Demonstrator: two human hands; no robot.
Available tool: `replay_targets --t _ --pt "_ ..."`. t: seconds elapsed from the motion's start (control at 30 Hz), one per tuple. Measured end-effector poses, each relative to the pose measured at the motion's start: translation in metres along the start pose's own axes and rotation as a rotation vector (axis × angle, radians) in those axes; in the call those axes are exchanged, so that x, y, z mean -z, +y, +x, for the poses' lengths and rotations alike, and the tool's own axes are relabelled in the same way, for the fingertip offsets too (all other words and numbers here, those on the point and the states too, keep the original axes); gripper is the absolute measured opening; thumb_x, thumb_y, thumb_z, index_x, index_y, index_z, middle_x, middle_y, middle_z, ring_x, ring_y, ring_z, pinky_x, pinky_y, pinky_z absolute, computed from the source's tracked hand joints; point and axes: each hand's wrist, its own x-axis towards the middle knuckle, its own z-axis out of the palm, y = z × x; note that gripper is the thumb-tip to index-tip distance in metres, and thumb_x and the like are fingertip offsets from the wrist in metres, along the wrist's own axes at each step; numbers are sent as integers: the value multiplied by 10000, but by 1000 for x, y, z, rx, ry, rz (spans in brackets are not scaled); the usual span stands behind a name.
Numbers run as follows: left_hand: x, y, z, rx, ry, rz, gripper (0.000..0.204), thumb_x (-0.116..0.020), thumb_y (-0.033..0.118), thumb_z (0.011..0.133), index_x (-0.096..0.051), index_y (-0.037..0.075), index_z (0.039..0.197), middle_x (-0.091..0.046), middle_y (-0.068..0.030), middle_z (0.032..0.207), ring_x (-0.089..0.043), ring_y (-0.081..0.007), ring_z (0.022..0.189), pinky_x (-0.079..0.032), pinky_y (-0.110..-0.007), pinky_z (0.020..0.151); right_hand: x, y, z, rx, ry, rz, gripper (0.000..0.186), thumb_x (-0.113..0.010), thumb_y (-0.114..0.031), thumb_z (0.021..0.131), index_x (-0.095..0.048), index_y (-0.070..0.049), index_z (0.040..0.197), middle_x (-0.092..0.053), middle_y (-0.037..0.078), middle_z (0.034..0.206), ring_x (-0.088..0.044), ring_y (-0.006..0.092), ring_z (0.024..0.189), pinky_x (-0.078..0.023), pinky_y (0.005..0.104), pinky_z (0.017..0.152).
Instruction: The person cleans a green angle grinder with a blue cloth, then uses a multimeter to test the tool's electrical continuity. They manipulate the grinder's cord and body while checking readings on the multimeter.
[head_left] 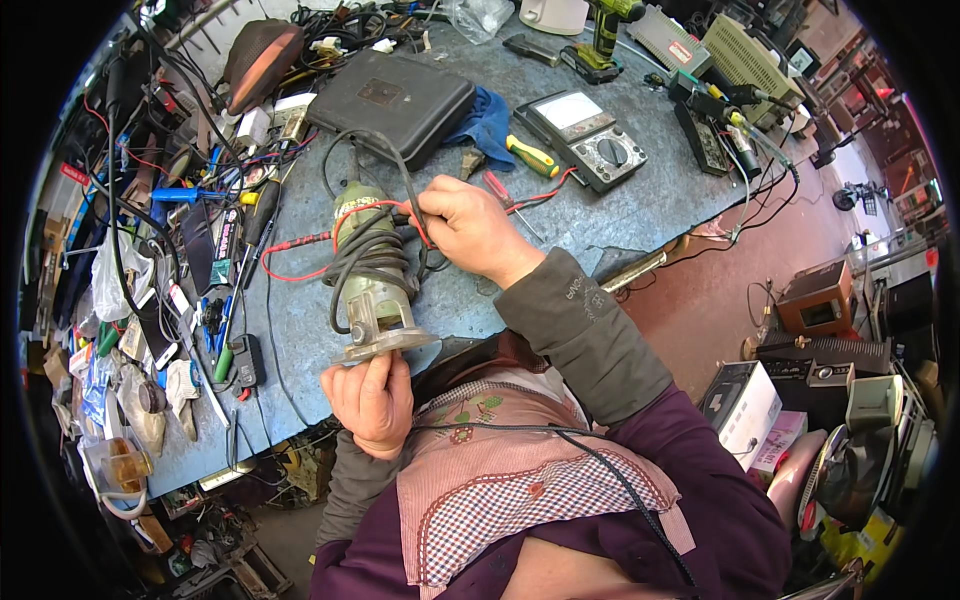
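Nearer the person than the black case (392,100), the cord-wrapped power tool (377,302) looks heavy and rigid, best held by body and base plate (385,345). The left hand (370,402) clasps that plate; the right hand (468,226) apparently pinches a red lead (421,229).

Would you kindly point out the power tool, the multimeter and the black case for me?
Power tool (376,301): head view, on its lower housing.
Multimeter (588,140): head view, on the middle of its face.
Black case (402,112): head view, on its flat top.
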Motion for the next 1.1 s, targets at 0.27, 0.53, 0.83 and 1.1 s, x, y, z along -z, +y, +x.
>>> replay_targets --t 0.27,0.53,0.83,1.1 --pt "0 -2 -3 16 -13 14 430 -932 -47 814 -786 44 1208 -702 -52 931 -615 -266 762 -479 -421 782 4 -2 0 -28 -58 -41 155 -683 13 956 -808 -20 1040 -687 174 968 -715 394 892 -567 443 773" --pt "-3 -4 -6 20 48 14 425 -946 -25 832 -771 19 1217 -706 -67 944 -617 -277 784 -481 -425 757 4 -2 0 -23 -66 -38 173 -681 9 956 -819 -29 1055 -691 166 976 -720 388 900 -572 440 777" --pt "-4 -1 -1 -28 24 54 426 -933 -54 810 -777 12 1201 -677 -44 883 -571 -249 697 -433 -407 707 2 -2 0 -13 -19 -17 94 -686 -29 941 -769 -50 981 -666 150 940 -693 405 878 -552 489 743" --pt "-3 -4 -3 -43 -5 3 450 -926 -63 810 -773 17 1226 -691 -59 914 -606 -270 735 -462 -417 712 6 -3 0 -37 -59 -42 175 -665 6 959 -805 -43 1051 -695 153 987 -722 376 903 -568 443 767"
